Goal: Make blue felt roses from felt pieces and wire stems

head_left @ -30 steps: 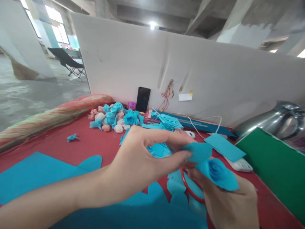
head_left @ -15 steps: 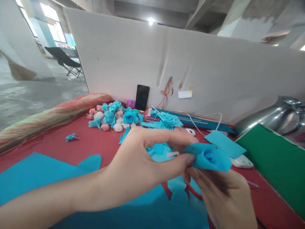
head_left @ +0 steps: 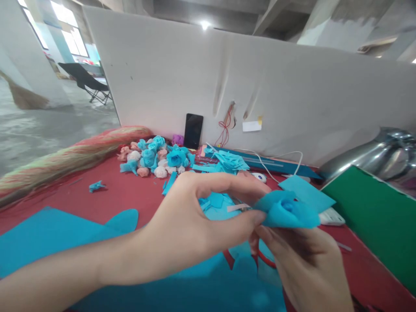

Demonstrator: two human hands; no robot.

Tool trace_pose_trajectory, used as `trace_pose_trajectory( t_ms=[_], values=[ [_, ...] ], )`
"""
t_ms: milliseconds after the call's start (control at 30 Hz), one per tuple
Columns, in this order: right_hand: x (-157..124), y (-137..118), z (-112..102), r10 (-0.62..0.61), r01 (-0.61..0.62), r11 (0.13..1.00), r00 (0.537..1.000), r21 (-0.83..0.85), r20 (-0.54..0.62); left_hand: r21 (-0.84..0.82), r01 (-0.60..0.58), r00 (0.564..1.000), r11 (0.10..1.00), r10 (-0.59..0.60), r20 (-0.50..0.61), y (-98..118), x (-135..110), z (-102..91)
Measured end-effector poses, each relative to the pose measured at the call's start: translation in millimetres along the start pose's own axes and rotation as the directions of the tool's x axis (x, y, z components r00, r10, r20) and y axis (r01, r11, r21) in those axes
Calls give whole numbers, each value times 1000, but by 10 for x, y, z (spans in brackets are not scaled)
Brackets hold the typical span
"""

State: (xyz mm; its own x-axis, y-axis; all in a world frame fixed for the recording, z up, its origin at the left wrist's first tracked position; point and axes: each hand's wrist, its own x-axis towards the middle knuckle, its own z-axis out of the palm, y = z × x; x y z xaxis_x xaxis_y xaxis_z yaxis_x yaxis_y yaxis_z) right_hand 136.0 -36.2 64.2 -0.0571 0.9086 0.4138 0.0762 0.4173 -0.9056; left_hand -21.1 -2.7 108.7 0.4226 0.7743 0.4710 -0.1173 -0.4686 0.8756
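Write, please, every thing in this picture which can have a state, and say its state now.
Blue paper flower, rolled at the centre, outer petal spread
Left hand, grip closed on the flower's edge
Right hand, grip closed at the flower's underside
Black phone, propped upright, screen dark
Blue sheet, spread flat
Folding chair, unfolded
Ceiling light, lit
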Motion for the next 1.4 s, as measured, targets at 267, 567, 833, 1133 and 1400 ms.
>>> trace_pose_trajectory(
  t_ms=[267,567,833,1133,1400],
  values=[
    [-12,-43,-1,0,1,1000,999,24,-39,-75,134,991,988,-133,10,-16,17,-30],
    [-23,-62,-1,45,-45,999,999,-9,-20,-244,137,989,960,-121,81,-80,8,-44],
    [-5,-116,75,-44,-3,975,978,-224,-204,-348,228,971,910,-186,150,-88,8,-21],
    [-21,-155,119,-52,8,981,973,-193,-224,-327,183,976,927,-131,173,-117,-9,-1],
    [-49,-180,85,-67,36,985,981,-170,-180,-209,136,987,968,-114,112,-197,-60,9]
  ],
)
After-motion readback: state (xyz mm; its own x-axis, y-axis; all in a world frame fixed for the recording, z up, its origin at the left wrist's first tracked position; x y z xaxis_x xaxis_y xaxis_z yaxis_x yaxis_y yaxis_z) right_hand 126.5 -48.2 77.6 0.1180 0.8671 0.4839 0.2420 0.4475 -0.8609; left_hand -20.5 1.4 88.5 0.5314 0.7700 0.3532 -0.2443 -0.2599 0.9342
